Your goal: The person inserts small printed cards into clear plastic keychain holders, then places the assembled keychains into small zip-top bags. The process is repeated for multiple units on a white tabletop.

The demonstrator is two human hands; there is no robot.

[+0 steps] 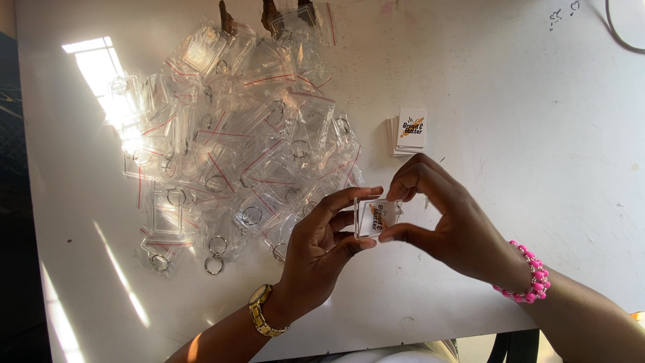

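Note:
A clear plastic keychain case (375,216) with a small printed paper card inside is held above the white table (537,134). My left hand (321,245) pinches its left edge between thumb and fingers. My right hand (443,218) grips its right side, forefinger on top and thumb below. A gold watch sits on my left wrist and a pink bead bracelet on my right. A small stack of printed cards (408,131) lies on the table just beyond my right hand.
A big heap of clear bagged keychain cases with metal rings (235,148) covers the left half of the table. Sunlight falls across its left side. The table's front edge runs below my wrists. A dark cable (621,33) curves at the top right corner.

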